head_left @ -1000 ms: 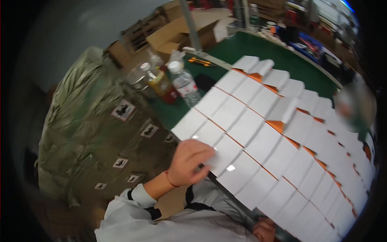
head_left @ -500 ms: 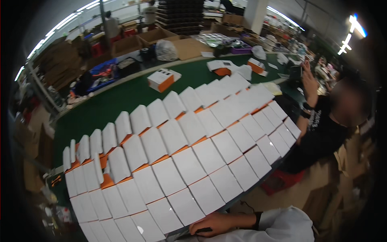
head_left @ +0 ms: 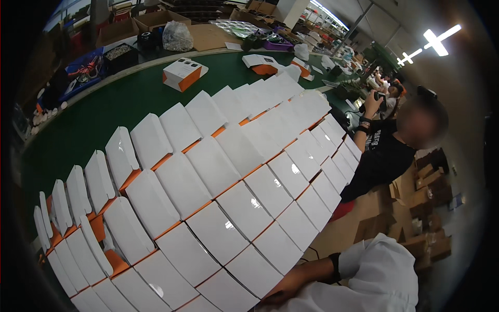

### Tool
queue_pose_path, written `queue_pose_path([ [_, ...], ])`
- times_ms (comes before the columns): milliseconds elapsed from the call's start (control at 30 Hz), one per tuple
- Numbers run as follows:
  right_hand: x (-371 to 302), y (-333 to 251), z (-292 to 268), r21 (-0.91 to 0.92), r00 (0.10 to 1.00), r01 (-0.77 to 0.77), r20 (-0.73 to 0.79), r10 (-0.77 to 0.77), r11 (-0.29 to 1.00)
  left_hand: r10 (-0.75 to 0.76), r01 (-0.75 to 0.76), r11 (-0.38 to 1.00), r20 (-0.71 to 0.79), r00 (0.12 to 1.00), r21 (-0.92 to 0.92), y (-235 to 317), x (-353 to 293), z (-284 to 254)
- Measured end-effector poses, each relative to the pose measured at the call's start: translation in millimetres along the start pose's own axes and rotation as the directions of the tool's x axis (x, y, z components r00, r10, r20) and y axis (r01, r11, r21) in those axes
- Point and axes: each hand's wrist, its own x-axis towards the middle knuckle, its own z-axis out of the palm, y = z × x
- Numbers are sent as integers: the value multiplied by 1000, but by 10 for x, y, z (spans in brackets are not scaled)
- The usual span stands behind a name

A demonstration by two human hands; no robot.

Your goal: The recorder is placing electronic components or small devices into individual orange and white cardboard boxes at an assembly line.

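Observation:
My right hand [head_left: 283,290] is low in the picture, against the near edge of a large block of white boxes [head_left: 218,231] with orange sides. Its fingers are mostly hidden, so their grip does not show. A dark band circles the wrist, below a white sleeve [head_left: 382,265]. The boxes stand packed in slanting rows. Nearest me their tops lie flat, while in the far rows several lids [head_left: 122,151] stand partly raised over orange insides. One opened box [head_left: 118,262] shows a gap on the left side. My left hand is out of view.
Beyond the boxes is a green tabletop [head_left: 140,99] bearing a loose white-and-orange box [head_left: 183,74]. Blue trays [head_left: 83,78], a clear plastic bag [head_left: 177,36] and cartons [head_left: 117,31] line its far side. At right, a person in black [head_left: 387,151] holds up a dark device; cartons [head_left: 410,208] lie behind.
The view has turned and come closer, so the boxes look larger. My right hand stays by their near edge, its fingers now less visible. The other person's raised hand is lower.

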Motion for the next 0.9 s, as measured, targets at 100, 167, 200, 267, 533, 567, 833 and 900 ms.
queue_pose_path([
  [100,-36,-54,29,-66,999,-41,-35,39,997,17,-15,999,49,999,-50,-87,144,141],
  [167,-178,-54,51,-87,997,-74,-36,71,993,29,-22,996,83,996,-86,-111,214,262],
  [200,-266,-65,-24,-102,996,-81,-34,78,991,28,-18,995,97,995,-97,-126,231,297],
  [267,-425,-119,-428,-130,995,-93,-33,89,987,26,-11,993,131,991,-116,-165,275,346],
  [533,-545,-17,-1191,-107,988,-138,53,145,985,-96,170,966,341,935,-195,66,-418,284],
  [567,-592,-23,-1164,-91,985,-142,84,149,986,-127,215,954,369,921,-208,257,-678,284],
  [833,-233,228,-870,-258,995,66,93,-43,964,-206,256,960,335,920,-111,-198,-648,-4],
  [900,-240,133,-804,-296,995,91,70,-74,951,-207,251,964,348,914,-84,-193,-871,-146],
])
